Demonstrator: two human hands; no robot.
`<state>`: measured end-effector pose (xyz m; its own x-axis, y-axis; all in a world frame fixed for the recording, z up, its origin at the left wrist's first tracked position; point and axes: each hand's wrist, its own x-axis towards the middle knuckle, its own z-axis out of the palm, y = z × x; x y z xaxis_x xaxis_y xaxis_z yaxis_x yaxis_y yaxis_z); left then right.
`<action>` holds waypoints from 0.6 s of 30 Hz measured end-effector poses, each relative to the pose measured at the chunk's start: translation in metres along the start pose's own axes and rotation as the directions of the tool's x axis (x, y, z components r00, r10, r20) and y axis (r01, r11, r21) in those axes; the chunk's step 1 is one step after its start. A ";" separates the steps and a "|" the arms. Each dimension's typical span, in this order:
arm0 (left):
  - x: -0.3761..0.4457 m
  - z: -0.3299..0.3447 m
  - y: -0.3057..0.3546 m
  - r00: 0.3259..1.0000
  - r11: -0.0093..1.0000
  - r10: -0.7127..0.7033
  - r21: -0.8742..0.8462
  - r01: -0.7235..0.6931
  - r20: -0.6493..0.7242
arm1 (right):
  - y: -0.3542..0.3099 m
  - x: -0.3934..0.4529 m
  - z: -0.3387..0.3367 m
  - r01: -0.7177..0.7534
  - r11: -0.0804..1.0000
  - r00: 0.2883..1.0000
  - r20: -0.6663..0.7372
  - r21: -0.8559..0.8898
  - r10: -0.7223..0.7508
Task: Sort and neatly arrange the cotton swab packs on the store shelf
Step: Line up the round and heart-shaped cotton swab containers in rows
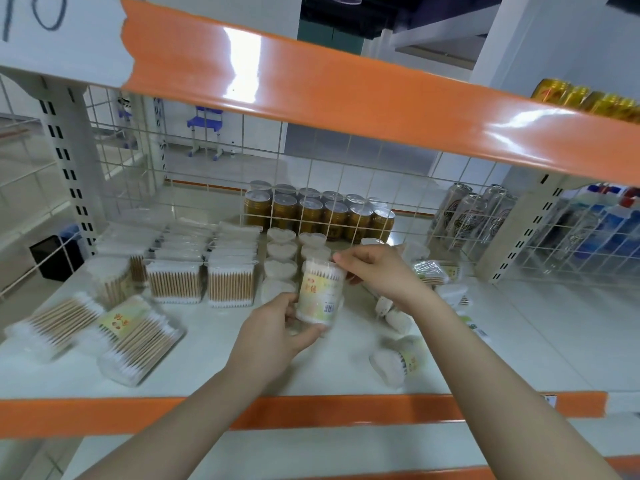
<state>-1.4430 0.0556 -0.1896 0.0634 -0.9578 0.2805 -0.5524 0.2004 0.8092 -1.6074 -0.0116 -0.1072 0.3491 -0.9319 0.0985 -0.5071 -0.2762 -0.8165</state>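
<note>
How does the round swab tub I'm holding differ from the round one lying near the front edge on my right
The held tub is upright, gripped at its base by the left hand with the right hand pinching its top rim; the loose tub lies on its side, touched by neither hand. The held tub's label faces the camera in full; the loose tub shows mostly white swab tips. Both are clear cylinders with yellowish labels.

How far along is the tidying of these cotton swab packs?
Roughly halfway. Done: rectangular boxes stand in neat rows at the back left, with round tubs lined up beside them. In hand: the left hand grips the base of a round swab tub while the right hand pinches its top. Left: flat packs lying askew at front left, and tipped tubs scattered on the right.
</note>
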 end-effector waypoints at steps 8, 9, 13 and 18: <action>-0.003 0.008 0.008 0.998 0.976 0.068 0.207 -0.067 0.005 | 0.007 -0.010 -0.008 -0.020 1.000 0.999 0.034 -0.020 0.021; -0.003 0.009 0.010 0.997 0.970 0.083 0.230 -0.081 0.001 | 0.008 -0.011 -0.010 -0.031 0.999 0.999 0.027 -0.011 0.031; -0.002 0.013 0.014 0.987 0.951 0.158 0.270 -0.147 -0.020 | 0.013 -0.016 -0.018 -0.053 0.999 0.998 -0.017 -0.001 0.053; 0.004 0.012 0.010 0.964 0.913 0.267 0.322 -0.249 -0.012 | 0.023 -0.014 -0.027 -0.089 0.978 0.995 -0.050 -0.189 0.081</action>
<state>-1.4580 0.0514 -0.1863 -0.0766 -0.8668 0.4927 -0.7878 0.3556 0.5030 -1.6455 -0.0110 -0.1124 0.2671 -0.9618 0.0607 -0.6757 -0.2318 -0.6998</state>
